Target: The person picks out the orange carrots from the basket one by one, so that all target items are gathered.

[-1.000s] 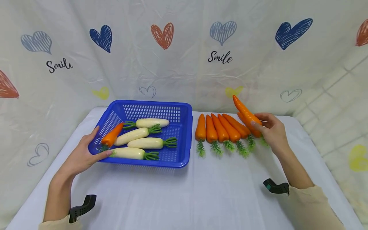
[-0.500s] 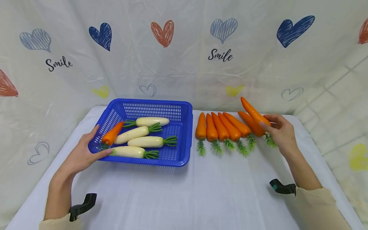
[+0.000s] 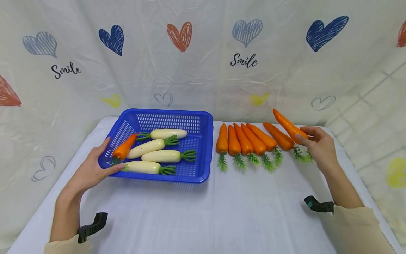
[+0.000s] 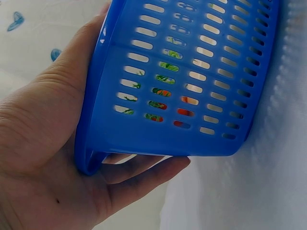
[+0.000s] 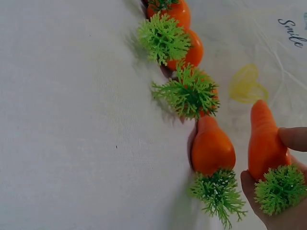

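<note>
My left hand [image 3: 92, 169] grips the left corner of a blue basket [image 3: 210, 155]; in the left wrist view its fingers [image 4: 144, 184] wrap round the rim [image 4: 88, 129]. Several white radishes [image 3: 165, 134] with green stalks and one carrot [image 3: 125, 147] lie in the basket. My right hand [image 3: 321, 146] pinches an orange carrot [image 3: 290, 125] by its thick end, tip pointing up and to the left. In the right wrist view this carrot [image 5: 265, 141] is held above the table, its leafy top [image 5: 280, 189] against the palm. Just left of it lies another carrot [image 3: 279, 137].
Right of the basket several carrots [image 3: 243, 139] lie in a row on the white tablecloth [image 3: 209, 215], leaves toward me. Behind the table hangs a pale curtain [image 3: 203, 77] printed with hearts. Black wrist devices [image 3: 92, 227] sit on both arms.
My right hand has moved right with its carrot, away from the row, uncovering more of the rightmost lying carrot and its leaves. My left hand keeps its grip on the basket.
</note>
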`<state>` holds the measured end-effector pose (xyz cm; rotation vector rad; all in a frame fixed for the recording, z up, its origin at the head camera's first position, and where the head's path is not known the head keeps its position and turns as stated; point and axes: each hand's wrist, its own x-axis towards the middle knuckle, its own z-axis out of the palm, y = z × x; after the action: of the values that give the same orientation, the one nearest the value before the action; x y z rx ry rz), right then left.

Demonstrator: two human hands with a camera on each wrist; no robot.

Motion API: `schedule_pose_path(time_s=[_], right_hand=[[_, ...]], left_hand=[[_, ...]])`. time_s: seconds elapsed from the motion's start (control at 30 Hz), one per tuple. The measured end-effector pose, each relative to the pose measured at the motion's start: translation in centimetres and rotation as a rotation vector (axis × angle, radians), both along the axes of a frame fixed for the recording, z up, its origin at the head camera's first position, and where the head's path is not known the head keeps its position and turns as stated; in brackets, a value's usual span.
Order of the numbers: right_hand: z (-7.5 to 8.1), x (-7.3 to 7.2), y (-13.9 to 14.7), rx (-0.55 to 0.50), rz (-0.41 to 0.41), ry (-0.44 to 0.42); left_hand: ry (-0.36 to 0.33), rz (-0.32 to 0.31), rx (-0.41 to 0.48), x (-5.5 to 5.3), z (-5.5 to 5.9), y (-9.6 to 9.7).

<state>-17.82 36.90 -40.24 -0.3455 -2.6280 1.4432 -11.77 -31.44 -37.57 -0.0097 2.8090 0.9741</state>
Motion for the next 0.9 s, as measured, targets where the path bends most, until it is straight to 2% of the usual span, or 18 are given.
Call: schedule_pose_path(time_s=[0.3, 0.67, 0.9], right_hand=[[-0.6, -0.3, 1.2, -0.082, -0.003, -0.042], [-2.5, -0.5, 2.0, -0.001, -0.033, -0.096], [-2.9, -0.7, 2.2, 0.036, -0.020, -0.098]], left_hand=[[0.003, 0.005, 0.010, 0.1, 0.0, 0.1], [-0.003, 0.007, 0.001, 0.2, 0.0, 0.0], [0.002, 0.005, 0.013, 0.1, 0.0, 0.0]])
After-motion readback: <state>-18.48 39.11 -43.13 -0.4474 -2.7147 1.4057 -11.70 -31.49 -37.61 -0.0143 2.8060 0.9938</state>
